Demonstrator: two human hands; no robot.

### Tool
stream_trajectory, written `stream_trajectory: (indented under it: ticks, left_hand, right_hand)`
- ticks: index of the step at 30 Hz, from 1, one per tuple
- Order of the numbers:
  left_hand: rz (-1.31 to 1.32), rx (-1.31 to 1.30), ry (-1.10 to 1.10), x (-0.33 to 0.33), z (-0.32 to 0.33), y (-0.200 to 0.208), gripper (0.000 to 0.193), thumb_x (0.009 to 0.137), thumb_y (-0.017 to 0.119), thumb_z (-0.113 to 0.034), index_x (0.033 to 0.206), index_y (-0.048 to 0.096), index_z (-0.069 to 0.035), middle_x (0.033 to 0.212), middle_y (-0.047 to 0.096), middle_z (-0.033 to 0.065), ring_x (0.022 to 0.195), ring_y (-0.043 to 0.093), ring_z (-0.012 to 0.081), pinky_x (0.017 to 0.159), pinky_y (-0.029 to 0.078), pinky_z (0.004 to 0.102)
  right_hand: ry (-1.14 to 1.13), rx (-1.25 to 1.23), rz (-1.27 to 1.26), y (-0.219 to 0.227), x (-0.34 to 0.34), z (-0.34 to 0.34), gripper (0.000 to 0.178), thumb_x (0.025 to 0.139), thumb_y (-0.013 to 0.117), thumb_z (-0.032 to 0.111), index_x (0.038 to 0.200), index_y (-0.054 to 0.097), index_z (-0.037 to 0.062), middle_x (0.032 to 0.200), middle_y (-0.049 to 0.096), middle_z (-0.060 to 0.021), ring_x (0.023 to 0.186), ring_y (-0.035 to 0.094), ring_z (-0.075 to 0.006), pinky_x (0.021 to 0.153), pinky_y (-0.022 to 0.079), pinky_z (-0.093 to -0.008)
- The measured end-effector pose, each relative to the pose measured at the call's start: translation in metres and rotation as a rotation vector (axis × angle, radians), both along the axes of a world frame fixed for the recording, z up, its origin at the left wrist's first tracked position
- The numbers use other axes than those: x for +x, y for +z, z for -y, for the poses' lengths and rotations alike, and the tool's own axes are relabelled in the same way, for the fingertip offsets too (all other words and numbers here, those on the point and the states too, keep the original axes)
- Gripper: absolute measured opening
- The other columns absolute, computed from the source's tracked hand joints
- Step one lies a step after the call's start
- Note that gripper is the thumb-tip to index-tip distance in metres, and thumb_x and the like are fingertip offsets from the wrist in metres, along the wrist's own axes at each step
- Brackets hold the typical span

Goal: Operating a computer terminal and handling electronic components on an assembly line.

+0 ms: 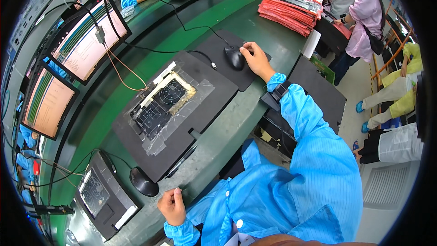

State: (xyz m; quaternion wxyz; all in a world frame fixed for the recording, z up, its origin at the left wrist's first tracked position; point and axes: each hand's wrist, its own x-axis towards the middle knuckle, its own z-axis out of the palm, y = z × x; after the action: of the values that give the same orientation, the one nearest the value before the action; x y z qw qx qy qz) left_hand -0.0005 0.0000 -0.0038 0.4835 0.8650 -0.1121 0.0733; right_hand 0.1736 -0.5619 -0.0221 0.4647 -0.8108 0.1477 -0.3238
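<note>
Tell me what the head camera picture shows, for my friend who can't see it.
A person in a blue coat rests the right hand on a black computer mouse, while the left hand is a loose fist near a second mouse. Between them lies a dark tray holding a plastic-covered part, below two screens.

My right hand point(256, 59) rests on a black mouse point(235, 58), fingers over its right side and top. The mouse is a rounded, glossy oval, lying flat on a dark mat point(218, 50) on the green tabletop point(255, 32). Its black cable runs from its far end, up and away across the tabletop. My left hand point(172, 206) is curled into a loose fist at the near edge of the tabletop, holding nothing that I can see. Just beside it, up and to the left, lies a second black mouse point(143, 181), also oval and flat on the tabletop, untouched, its cable leading off to the left.
</note>
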Motion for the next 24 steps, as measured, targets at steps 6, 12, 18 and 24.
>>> stream_trajectory:
  ticks: [6,12,18,24]
  left_hand:
    - [-0.03,0.004,-0.005,-0.0015,-0.0007,0.0017,0.018,0.098,0.076,-0.01,0.085,0.07,0.001,0.06,0.06,0.006,0.054,0.051,0.0116,0.053,0.038,0.0304]
    - [-0.016,0.029,-0.022,0.0002,-0.0005,0.0039,0.018,0.099,0.076,-0.01,0.086,0.07,0.001,0.06,0.06,0.0063,0.054,0.052,0.0118,0.053,0.038,0.0302]
    - [-0.003,0.006,-0.014,0.0005,0.0006,0.0037,0.018,0.099,0.076,-0.011,0.085,0.07,0.001,0.061,0.06,0.0066,0.054,0.052,0.0123,0.053,0.039,0.0309]
    - [-0.041,0.032,0.006,-0.0008,-0.0013,0.0042,0.019,0.098,0.076,-0.011,0.086,0.071,0.001,0.061,0.061,0.0071,0.054,0.053,0.013,0.054,0.04,0.0311]
  right_hand:
    - [-0.012,-0.016,-0.019,0.0026,-0.001,-0.0037,0.041,0.105,0.066,0.035,0.123,0.063,-0.0025,0.121,0.07,-0.0168,0.116,0.069,-0.0273,0.101,0.052,-0.0385]
    - [-0.021,-0.038,-0.021,0.0049,-0.0016,-0.0017,0.041,0.104,0.066,0.034,0.123,0.063,-0.0025,0.119,0.071,-0.0167,0.115,0.069,-0.0279,0.101,0.052,-0.0388]
    - [-0.033,-0.044,-0.019,0.0057,-0.0035,-0.0025,0.041,0.104,0.067,0.034,0.122,0.063,-0.0026,0.119,0.071,-0.0171,0.114,0.069,-0.0278,0.1,0.052,-0.0387]
    - [-0.02,-0.032,-0.01,0.0031,0.0016,-0.0071,0.04,0.103,0.068,0.033,0.122,0.064,-0.0016,0.118,0.071,-0.0169,0.114,0.07,-0.0275,0.1,0.053,-0.0383]
